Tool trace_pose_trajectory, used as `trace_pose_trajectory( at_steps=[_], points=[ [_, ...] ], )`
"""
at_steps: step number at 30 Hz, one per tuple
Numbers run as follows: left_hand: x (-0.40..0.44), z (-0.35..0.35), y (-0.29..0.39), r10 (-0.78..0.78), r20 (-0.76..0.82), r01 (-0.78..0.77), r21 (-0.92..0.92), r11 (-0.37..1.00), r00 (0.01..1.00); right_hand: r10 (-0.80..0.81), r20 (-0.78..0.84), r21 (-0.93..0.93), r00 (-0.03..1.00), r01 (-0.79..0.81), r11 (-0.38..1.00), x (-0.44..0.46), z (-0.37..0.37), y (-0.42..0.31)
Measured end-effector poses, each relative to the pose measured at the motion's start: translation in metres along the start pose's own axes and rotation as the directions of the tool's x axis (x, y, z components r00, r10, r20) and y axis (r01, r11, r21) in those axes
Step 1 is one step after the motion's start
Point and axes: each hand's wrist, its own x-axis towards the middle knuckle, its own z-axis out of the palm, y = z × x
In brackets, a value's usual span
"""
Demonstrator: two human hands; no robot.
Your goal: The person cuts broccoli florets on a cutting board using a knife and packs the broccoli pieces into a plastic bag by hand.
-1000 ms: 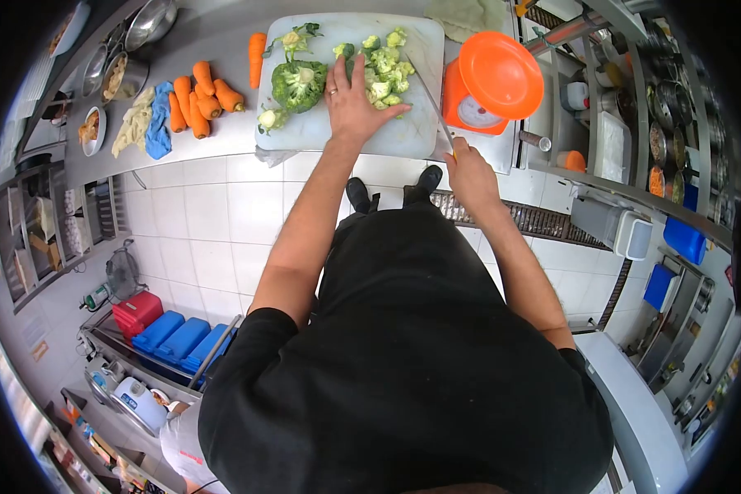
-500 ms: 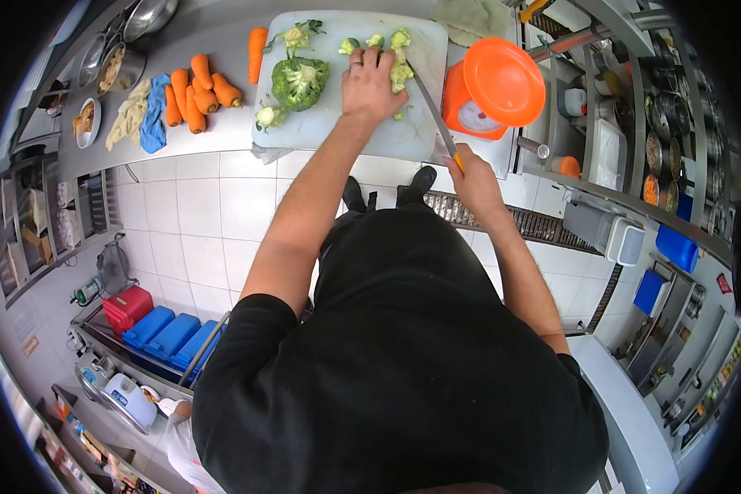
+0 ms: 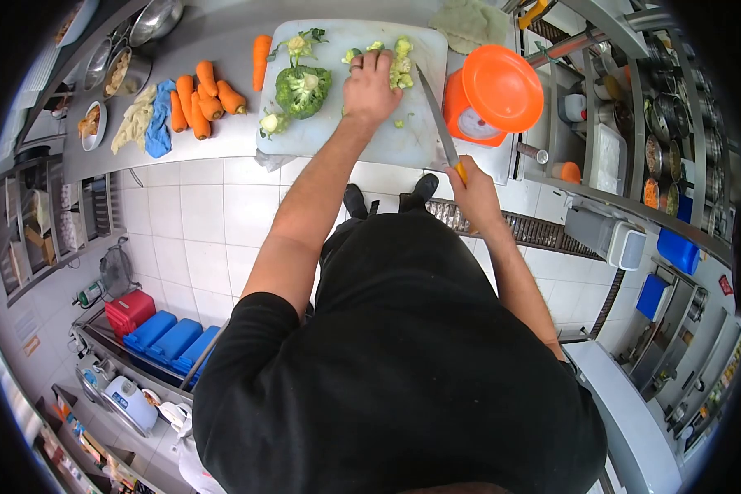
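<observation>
My left hand (image 3: 372, 89) rests on the white cutting board (image 3: 350, 152), fingers bent down at small broccoli florets (image 3: 402, 62), partly hiding them. My right hand (image 3: 476, 199) grips the yellow handle of a long knife (image 3: 438, 115). Its blade slants up and left over the board's right side, tip just right of the florets and apart from my left hand. To the left of my left hand lies a large broccoli head (image 3: 303, 90), stem side up. A leafy stalk piece (image 3: 301, 45) is above it, and a smaller floret (image 3: 272, 124) is below it.
An orange kitchen scale (image 3: 473, 119) with a round pan stands right of the board. Several carrots (image 3: 208, 103), a blue cloth (image 3: 160, 123), a cream cloth (image 3: 134, 122) and a small bowl (image 3: 93, 125) lie to the left. A folded green cloth (image 3: 469, 25) is at the back.
The knife and my right hand have shifted slightly right, so the blade tip stands a little farther from the florets. My left hand stays over them. The whole view has dropped slightly.
</observation>
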Motion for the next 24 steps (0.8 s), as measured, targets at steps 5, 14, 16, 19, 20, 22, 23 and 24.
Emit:
trace_pose_trajectory(
  at_steps=[5, 14, 16, 19, 20, 22, 23, 24],
  points=[
    [-0.003, -0.003, -0.010, -0.106, -0.238, 0.064, -0.178, 0.982, 0.965, -0.029, -0.061, 0.010, 0.998, 0.029, 1.000, -0.002, 0.004, 0.002],
    [0.022, -0.025, -0.014, -0.278, -0.364, 0.107, -0.425, 0.899, 0.889, -0.060, -0.186, 0.064, 0.981, 0.073, 0.995, 0.015, 0.041, -0.008],
    [0.029, -0.026, -0.019, -0.299, -0.394, 0.092, -0.466, 0.880, 0.869, -0.040, -0.202, 0.094, 0.979, 0.060, 0.994, 0.020, 0.052, -0.010],
    [0.035, -0.029, -0.023, -0.350, -0.408, 0.099, -0.522, 0.847, 0.843, -0.075, -0.214, 0.043, 0.974, 0.086, 0.995, 0.028, 0.065, -0.015],
    [0.036, -0.031, -0.025, -0.370, -0.407, 0.107, -0.539, 0.836, 0.835, -0.063, -0.193, 0.013, 0.979, 0.067, 0.998, 0.032, 0.068, -0.017],
    [0.035, -0.040, -0.029, -0.479, -0.230, 0.149, -0.762, 0.630, 0.847, -0.034, -0.151, -0.048, 0.988, 0.027, 0.998, 0.035, 0.068, -0.025],
    [0.034, -0.045, -0.032, -0.512, -0.131, 0.172, -0.847, 0.503, 0.849, -0.031, -0.123, -0.106, 0.992, 0.017, 0.994, 0.037, 0.066, -0.028],
    [0.029, -0.061, -0.030, -0.528, -0.062, 0.186, -0.896, 0.404, 0.847, -0.025, -0.093, -0.165, 0.995, 0.009, 0.986, 0.038, 0.061, -0.032]
  ],
)
